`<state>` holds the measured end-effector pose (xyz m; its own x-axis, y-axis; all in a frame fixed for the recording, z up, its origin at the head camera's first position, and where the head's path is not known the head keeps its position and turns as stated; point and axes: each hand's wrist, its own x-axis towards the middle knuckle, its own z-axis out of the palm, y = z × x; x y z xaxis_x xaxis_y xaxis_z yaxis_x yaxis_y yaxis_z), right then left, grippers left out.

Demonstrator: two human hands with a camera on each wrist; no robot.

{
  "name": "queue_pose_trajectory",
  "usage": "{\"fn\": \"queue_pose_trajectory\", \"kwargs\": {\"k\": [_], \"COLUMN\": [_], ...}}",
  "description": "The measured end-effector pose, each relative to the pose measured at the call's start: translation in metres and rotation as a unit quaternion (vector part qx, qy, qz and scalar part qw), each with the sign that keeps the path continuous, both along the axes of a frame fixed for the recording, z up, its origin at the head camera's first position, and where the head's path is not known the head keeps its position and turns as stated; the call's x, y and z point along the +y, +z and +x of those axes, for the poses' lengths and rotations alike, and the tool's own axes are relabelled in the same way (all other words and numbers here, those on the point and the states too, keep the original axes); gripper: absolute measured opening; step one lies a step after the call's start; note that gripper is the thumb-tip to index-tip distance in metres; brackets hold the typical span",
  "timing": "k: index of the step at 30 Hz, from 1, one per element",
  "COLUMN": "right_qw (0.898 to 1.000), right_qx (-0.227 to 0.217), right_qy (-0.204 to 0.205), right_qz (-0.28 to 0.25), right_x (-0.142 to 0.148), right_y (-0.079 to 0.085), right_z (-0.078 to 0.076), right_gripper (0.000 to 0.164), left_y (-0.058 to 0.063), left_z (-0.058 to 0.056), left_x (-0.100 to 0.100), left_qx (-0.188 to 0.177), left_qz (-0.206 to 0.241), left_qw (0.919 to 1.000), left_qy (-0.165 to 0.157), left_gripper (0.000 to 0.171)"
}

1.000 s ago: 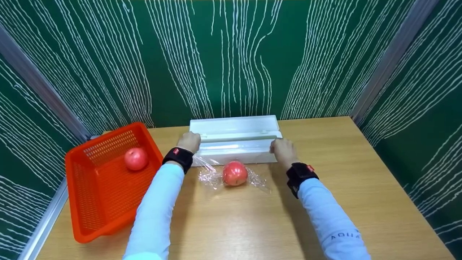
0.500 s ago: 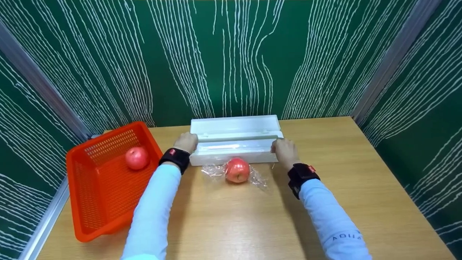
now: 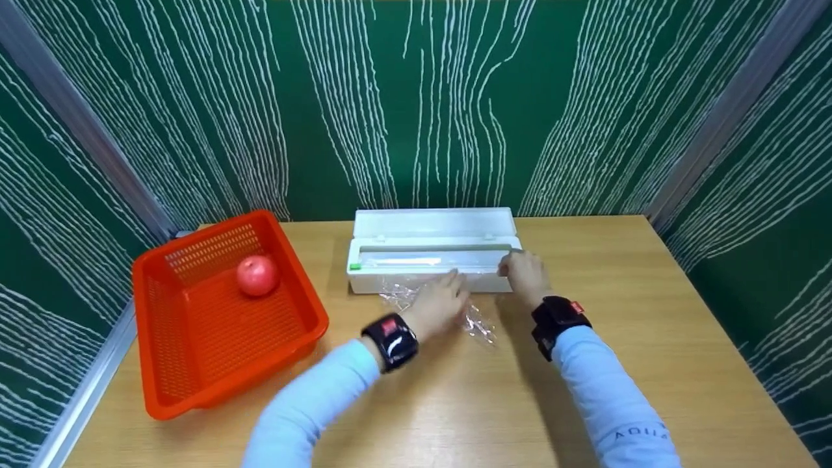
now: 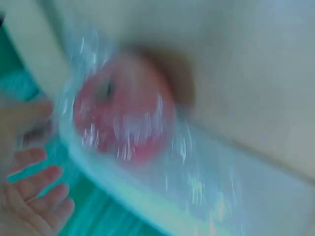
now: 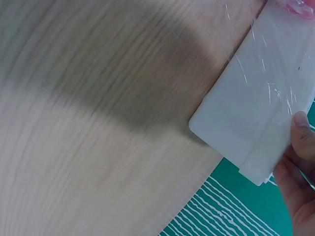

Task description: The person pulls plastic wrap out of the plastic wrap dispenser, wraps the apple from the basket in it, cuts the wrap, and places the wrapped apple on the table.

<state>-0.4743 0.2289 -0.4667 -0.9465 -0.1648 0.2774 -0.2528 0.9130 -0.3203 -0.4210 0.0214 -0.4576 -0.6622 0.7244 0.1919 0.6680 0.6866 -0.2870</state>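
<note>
A white cling film box [image 3: 377, 284] stands with its lid raised, and clear film [image 3: 480, 325] trails from its front. My left hand [image 3: 437, 305] reaches over the spot in front of the box and hides the apple there in the head view. Blurred in the left wrist view, that red apple [image 4: 123, 108] lies wrapped in film, with my loosely spread fingers [image 4: 47, 184] beside it. My right hand [image 3: 526, 278] grips the box's right end. The right wrist view shows its thumb [image 5: 301, 129] on the box's upper edge.
An orange plastic basket [image 3: 227, 344] stands on the left of the wooden table [image 3: 494, 409], with another red apple [image 3: 257, 275] inside. A green wall [image 3: 325, 175] with white wavy lines rises behind the box.
My left hand has let go of the box's left end and swung right, down to the wrapped apple. My right hand stays at the right end. The head view has shifted slightly.
</note>
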Motion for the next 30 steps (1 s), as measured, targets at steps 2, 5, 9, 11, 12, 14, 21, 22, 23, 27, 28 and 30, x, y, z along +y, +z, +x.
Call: {"fn": "queue_pose_trajectory", "kwargs": {"k": [2, 5, 9, 11, 12, 14, 21, 22, 23, 27, 28, 30], "right_qw": [1.000, 0.999, 0.996, 0.990, 0.985, 0.971, 0.923, 0.917, 0.912, 0.867, 0.846, 0.785], "right_qx": [0.004, 0.021, 0.014, -0.012, -0.026, -0.040, 0.055, 0.067, 0.071, -0.098, -0.167, -0.287], "right_qy": [0.011, 0.035, 0.064, 0.073, 0.072, 0.054, -0.081, -0.093, -0.098, -0.062, -0.039, 0.017], "right_qz": [-0.003, -0.009, -0.055, -0.117, -0.152, -0.229, -0.373, -0.381, -0.392, -0.485, -0.504, -0.549], "right_x": [0.000, -0.001, 0.002, 0.006, 0.009, 0.014, 0.004, -0.002, -0.008, -0.027, -0.031, -0.039], "right_y": [-0.001, -0.002, 0.001, 0.003, 0.004, 0.007, 0.019, 0.019, 0.017, 0.005, 0.000, -0.011], "right_z": [0.002, 0.005, 0.006, 0.007, 0.007, 0.010, 0.068, 0.083, 0.098, 0.137, 0.143, 0.149], "right_gripper": [0.010, 0.007, 0.016, 0.021, 0.024, 0.029, 0.026, 0.025, 0.025, 0.048, 0.056, 0.068], "left_y": [-0.002, -0.022, -0.036, -0.036, -0.034, -0.034, -0.022, -0.019, -0.016, -0.006, -0.006, -0.007], "left_z": [0.016, 0.017, 0.005, 0.003, 0.004, 0.005, 0.033, 0.037, 0.041, 0.055, 0.060, 0.071], "left_x": [0.004, 0.001, -0.007, -0.011, -0.012, -0.012, -0.013, -0.014, -0.014, -0.011, -0.011, -0.010], "left_qx": [0.070, 0.132, 0.180, 0.182, 0.172, 0.135, -0.187, -0.225, -0.254, -0.302, -0.304, -0.309], "left_qz": [-0.083, -0.106, -0.075, -0.079, -0.082, -0.075, 0.259, 0.311, 0.355, 0.472, 0.482, 0.493], "left_qw": [0.9938, 0.9848, 0.9808, 0.9801, 0.9816, 0.9880, 0.9434, 0.9166, 0.8891, 0.8022, 0.7929, 0.7813], "left_qy": [0.023, 0.039, 0.003, -0.004, -0.002, 0.002, 0.090, 0.112, 0.138, 0.206, 0.216, 0.226], "left_gripper": [0.046, 0.048, 0.042, 0.042, 0.044, 0.050, 0.063, 0.064, 0.063, 0.068, 0.069, 0.071]}}
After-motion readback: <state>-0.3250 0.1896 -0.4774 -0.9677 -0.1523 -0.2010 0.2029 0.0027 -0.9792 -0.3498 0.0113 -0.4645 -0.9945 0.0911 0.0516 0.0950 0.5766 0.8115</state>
